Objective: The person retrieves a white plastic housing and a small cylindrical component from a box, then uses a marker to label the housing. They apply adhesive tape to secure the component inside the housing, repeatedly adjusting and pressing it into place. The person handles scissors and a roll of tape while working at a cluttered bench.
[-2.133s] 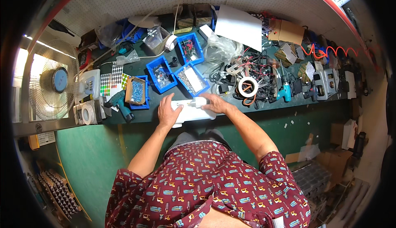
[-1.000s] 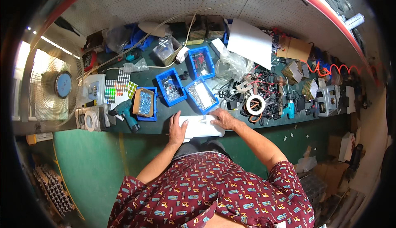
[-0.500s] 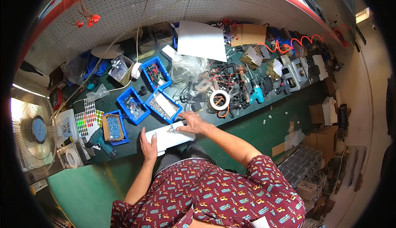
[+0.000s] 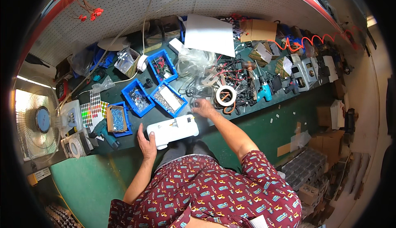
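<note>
A white plastic housing (image 4: 175, 134) with rounded ends lies at the bench's near edge, by my lap. My left hand (image 4: 147, 142) grips its left end, thumb over the top and fingers along the far side. Small metal and yellowish parts show in an opening along the housing's upper side. Beyond its right end, my right hand (image 4: 203, 107) is at the bench with curled fingers around something dark, too small to make out. Just left of that hand sits a blue bin (image 4: 176, 113) of small metal pieces with a white box in it.
More blue bins (image 4: 142, 113) and a carton of blue screws (image 4: 117, 118) stand to the left. A teal cordless drill (image 4: 105, 134) lies near them. Rightward are a cable-filled white roll (image 4: 234, 96), tangled wires and another teal drill (image 4: 264, 91). A fan (image 4: 41, 118) stands far left.
My right hand has left the top of the housing and moved right and away, onto the bench beside the bin. My left hand stays on the housing. The whole view has shifted slightly.
</note>
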Demonstrator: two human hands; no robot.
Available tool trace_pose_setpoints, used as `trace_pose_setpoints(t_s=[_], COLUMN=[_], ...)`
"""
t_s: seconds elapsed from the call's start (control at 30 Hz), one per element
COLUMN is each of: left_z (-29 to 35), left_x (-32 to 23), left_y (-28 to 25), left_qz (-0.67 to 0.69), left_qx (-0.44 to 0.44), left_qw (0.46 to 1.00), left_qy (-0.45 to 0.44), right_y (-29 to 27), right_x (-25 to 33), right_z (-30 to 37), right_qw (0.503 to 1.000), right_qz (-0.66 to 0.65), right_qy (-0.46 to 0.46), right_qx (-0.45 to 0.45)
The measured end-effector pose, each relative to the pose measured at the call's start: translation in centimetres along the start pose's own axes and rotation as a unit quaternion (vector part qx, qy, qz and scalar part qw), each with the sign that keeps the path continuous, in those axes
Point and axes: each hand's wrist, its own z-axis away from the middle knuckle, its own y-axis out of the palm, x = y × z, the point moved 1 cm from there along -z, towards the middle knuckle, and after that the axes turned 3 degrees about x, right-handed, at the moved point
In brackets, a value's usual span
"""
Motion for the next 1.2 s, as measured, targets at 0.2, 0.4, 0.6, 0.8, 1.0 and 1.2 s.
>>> trace_pose_setpoints(t_s=[0.2, 0.4, 0.6, 0.8, 1.0, 1.2], left_z=[-0.8, -3.0, -4.9, -6.7, -8.8, -7.0], left_x=[-5.0, -10.4, -14.4, -16.3, -23.0, -25.2], left_y=[0.0, 7.3, 14.4, 17.5, 16.6, 18.2], left_qz=[0.042, 0.273, 0.546, 0.273, 0.568, 0.387], left_qx=[-0.028, 0.174, 0.249, 0.226, 0.279, 0.276], left_qw=[0.998, 0.946, 0.707, 0.915, 0.731, 0.88], left_qy=[0.041, -0.014, -0.373, -0.19, -0.256, -0.008], right_y=[-2.8, -12.2, -14.4, -15.2, -14.4, -15.7], right_x=[-0.1, 3.6, 3.2, 3.9, 1.8, -0.7], right_z=[-0.4, 2.5, 4.0, 8.1, 9.3, 5.9], right_qw=[0.941, 0.737, 0.592, 0.86, 0.947, 0.864], right_qz=[-0.33, -0.671, -0.804, -0.494, 0.046, -0.473], right_qy=[0.043, 0.072, 0.047, -0.096, -0.28, -0.092], right_qx=[-0.069, -0.034, 0.033, 0.083, 0.152, 0.15])
